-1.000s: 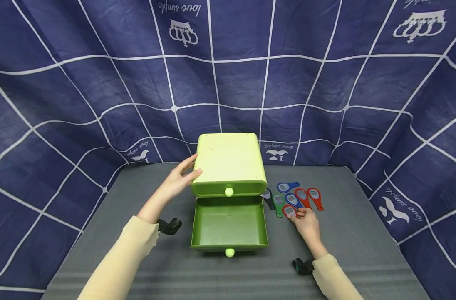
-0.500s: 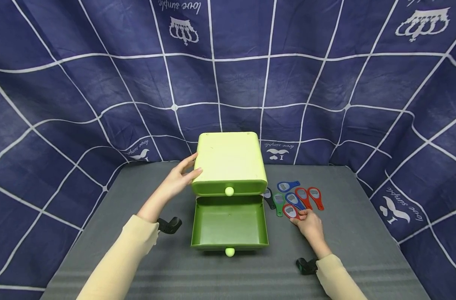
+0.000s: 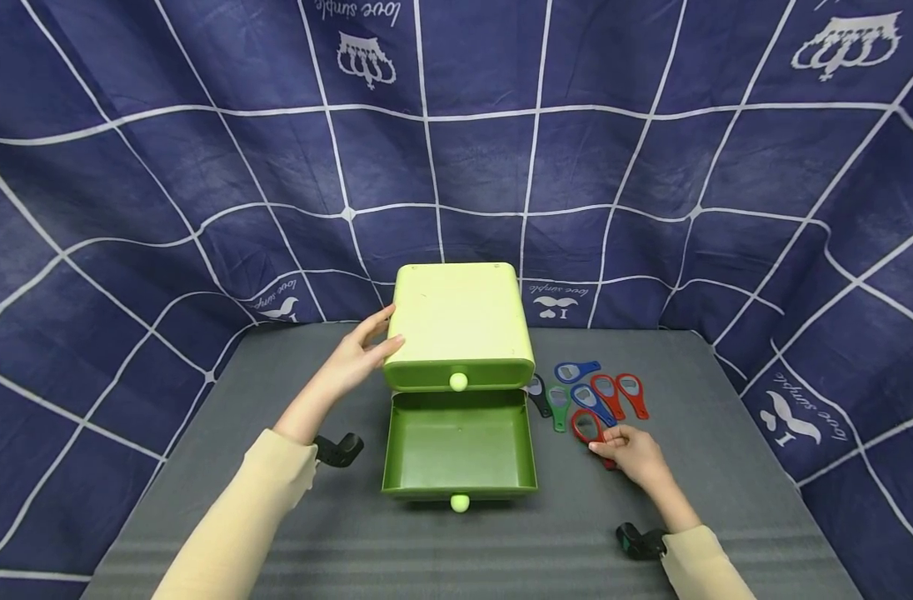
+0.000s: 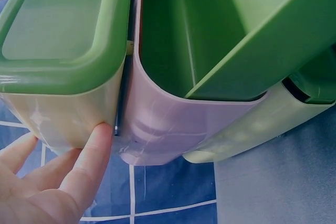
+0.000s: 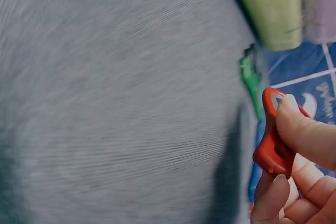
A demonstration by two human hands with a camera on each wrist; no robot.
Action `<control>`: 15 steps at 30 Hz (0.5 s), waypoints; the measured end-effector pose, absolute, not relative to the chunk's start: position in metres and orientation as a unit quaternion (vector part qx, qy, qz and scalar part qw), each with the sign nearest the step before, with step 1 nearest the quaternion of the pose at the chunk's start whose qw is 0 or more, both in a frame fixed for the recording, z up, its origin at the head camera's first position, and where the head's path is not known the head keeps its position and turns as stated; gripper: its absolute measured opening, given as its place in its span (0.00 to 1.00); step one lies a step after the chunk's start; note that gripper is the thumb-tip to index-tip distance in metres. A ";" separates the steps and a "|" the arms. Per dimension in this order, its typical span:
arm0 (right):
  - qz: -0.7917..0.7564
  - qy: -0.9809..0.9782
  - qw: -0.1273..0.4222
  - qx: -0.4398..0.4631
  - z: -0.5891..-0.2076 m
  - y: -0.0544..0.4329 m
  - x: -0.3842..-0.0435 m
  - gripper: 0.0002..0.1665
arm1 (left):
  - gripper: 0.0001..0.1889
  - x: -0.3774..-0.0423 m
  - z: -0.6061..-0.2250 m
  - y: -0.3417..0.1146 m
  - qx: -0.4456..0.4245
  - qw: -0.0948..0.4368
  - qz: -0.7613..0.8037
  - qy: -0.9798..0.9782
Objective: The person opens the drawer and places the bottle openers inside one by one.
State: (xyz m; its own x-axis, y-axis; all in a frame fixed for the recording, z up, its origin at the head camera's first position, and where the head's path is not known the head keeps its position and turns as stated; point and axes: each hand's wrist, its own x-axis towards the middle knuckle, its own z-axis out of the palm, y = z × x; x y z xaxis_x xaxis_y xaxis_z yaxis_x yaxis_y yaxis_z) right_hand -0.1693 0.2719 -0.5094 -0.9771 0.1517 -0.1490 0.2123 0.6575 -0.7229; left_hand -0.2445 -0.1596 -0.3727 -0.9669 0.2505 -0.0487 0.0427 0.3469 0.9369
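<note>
- The right hand (image 3: pixel 635 454) pinches a red bottle opener (image 5: pixel 274 153) between thumb and fingers, right of the pulled-out lower drawer (image 3: pixel 460 450), near a green bottle opener (image 3: pixel 559 413).
- The left hand (image 3: pixel 353 360), fingers loosely extended, rests against the left side of the yellow-green drawer unit (image 3: pixel 460 312).

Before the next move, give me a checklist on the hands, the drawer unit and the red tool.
1. Red tool held: ok, pinched between thumb and fingers of the right hand.
2. Grip firm enough not to slip: cannot tell, no force shows.
3. Left hand on the drawer unit: ok, touching its left side near the top.
4. Top drawer shut: ok.
5. Open drawer pulled out: ok.
6. Red tool over the open drawer: not ok, it is off to the right.
</note>
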 end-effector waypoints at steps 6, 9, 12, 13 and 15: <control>-0.452 0.886 0.046 0.090 -0.487 0.261 -0.169 0.20 | 0.37 -0.244 -0.373 -0.160 0.090 0.093 0.568 0.813; -0.474 0.874 0.057 0.085 -0.476 0.253 -0.168 0.21 | 0.37 -0.244 -0.373 -0.160 0.090 0.093 0.571 0.811; -0.492 0.864 0.069 0.074 -0.465 0.245 -0.164 0.21 | 0.37 -0.243 -0.373 -0.160 0.089 0.094 0.572 0.810; -0.497 0.862 0.072 0.071 -0.461 0.243 -0.162 0.21 | 0.37 -0.243 -0.372 -0.160 0.089 0.094 0.573 0.809; -0.506 0.857 0.077 0.060 -0.454 0.237 -0.160 0.20 | 0.37 -0.243 -0.372 -0.160 0.091 0.095 0.572 0.809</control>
